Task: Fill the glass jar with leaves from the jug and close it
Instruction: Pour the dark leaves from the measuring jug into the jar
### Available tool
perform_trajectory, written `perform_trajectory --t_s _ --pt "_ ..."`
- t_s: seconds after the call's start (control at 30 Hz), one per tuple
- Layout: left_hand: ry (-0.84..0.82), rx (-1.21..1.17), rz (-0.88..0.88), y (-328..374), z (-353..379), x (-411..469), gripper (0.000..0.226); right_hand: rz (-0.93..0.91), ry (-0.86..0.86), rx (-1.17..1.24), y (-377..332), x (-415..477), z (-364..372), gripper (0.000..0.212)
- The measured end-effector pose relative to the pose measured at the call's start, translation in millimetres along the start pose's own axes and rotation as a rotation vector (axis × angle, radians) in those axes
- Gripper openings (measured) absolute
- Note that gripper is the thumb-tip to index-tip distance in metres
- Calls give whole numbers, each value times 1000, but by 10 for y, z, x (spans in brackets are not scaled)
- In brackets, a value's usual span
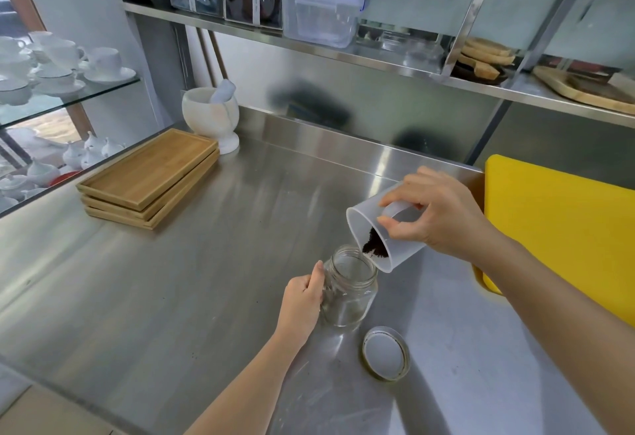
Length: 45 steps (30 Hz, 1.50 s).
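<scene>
From the head camera, the right hand (pixel 436 213) reached in from the right edge with the forearm raised above the bench (pixel 206 280), wrist bent down. Its fingers (pixel 400 195) were clamped over the top and side of a translucent plastic jug (pixel 385 228), which was tipped steeply to the left, mouth down. Dark leaves (pixel 374 245) lay heaped at the lower lip of the jug, right above the open mouth of the glass jar (pixel 348 288).

The left hand (pixel 302 300) came up from the bottom edge, forearm low over the bench, and its fingers were closed around the left side of the jar, thumb up along the glass. The jar stood upright on the bench near the middle of the view and looked empty. Its lid (pixel 386 352) lay flat on the bench just beside the jar, toward the near right, touching neither hand.

To the right, a yellow board (pixel 556 221) sat close behind the right forearm, leaving little room on that side. To the left the bench was bare for a long stretch, up to a stack of wooden trays (pixel 147 176) near the far left edge and a white mortar and pestle (pixel 213 118) behind them in the corner. A steel shelf (pixel 343 53) ran above the back wall, well clear of the hands.
</scene>
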<state>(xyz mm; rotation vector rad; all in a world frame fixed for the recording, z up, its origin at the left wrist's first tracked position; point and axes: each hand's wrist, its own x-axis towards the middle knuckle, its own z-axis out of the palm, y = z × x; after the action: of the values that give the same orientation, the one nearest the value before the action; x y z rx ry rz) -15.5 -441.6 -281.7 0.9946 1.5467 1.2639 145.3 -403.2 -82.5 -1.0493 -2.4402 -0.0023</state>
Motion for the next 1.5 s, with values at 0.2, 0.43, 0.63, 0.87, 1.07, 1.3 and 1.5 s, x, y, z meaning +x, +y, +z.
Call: perform_trajectory --t_s 0.2,0.43,0.63,0.87,1.07,1.3,1.5 --pt "0 -14 -9 11 6 -3 59 -37 -10 -31 2 26 26 17" --pt "11 -22 -15 -1 13 -2 59 -65 -17 -38 6 55 38 16" --pt "19 -12 -7 -11 22 7 58 -99 -7 -29 4 59 13 17" --pt "14 -17 -6 -23 20 14 59 -120 -26 -8 -9 83 -4 16" --pt "26 -2 0 -19 22 13 61 -133 -73 -12 -37 122 -14 19" --pt "34 -4 -4 -13 33 13 59 -219 -72 -23 -40 125 -18 28" --pt "35 -9 5 -11 35 1 60 -236 -69 -36 -13 140 -9 27"
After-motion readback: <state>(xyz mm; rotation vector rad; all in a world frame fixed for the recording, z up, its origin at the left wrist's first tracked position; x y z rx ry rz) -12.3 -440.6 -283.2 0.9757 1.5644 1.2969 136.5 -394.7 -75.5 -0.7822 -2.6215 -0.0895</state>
